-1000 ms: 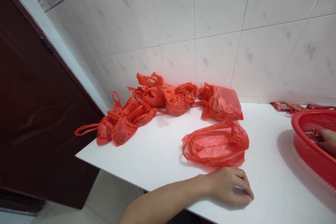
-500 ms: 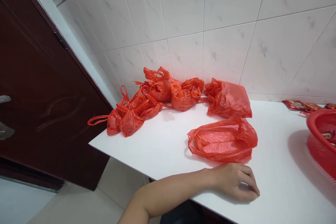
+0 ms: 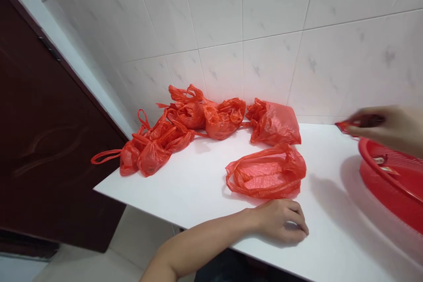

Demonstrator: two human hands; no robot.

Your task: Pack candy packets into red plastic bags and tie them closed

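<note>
My left hand (image 3: 287,222) rests on the white table (image 3: 194,185), its fingers curled and the thumb tip against them, with nothing in it. Just beyond it lies a red plastic bag (image 3: 264,174), empty, its mouth facing left. My right hand (image 3: 383,125) has come in at the right edge, blurred by motion. It is over a small red packet (image 3: 342,127) by the wall; whether the fingers grip the packet cannot be made out. Below this hand stands a red plastic basket (image 3: 380,176), partly cut off, with a few small packets inside.
Several knotted red bags (image 3: 153,158) sit in a row at the left and along the wall. Another filled red bag (image 3: 277,121) lies by the tiled wall (image 3: 224,70). A dark red door (image 3: 49,141) is at the left, past the table's corner.
My right hand has entered from the right and reached the packets by the wall. The view has turned slightly right. My left hand stays on the table.
</note>
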